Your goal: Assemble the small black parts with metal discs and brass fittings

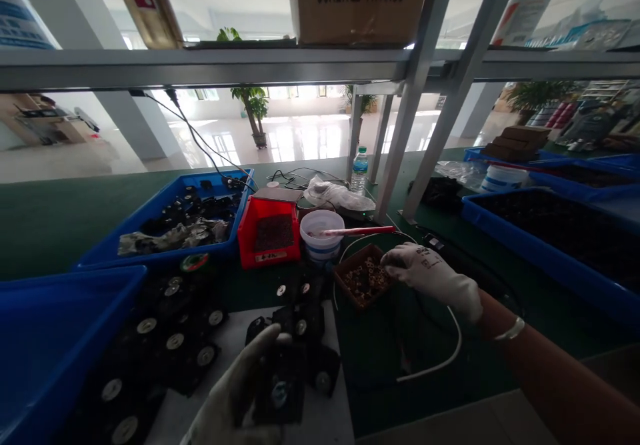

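Observation:
My left hand (233, 388), in a whitish glove, is curled around a black square part (287, 408) with a shiny metal centre. More black parts (175, 341) with round metal centres lie beside it and to its left, some on a white sheet (340, 398). My right hand (433, 275), in a white glove with dark fingertips, is at the right rim of a small brown box (357, 305). Small brass-coloured rings or nuts (365, 278) fill the box. The right fingertips are pressed together; anything between them is hidden.
Behind stand a red bin (245, 238), a white tub (323, 248) with a red stick (370, 230), and a water bottle (359, 175). Blue trays (95, 255) flank both sides. Metal shelf posts (400, 145) rise behind the right hand. A pale cable (450, 358) loops nearby.

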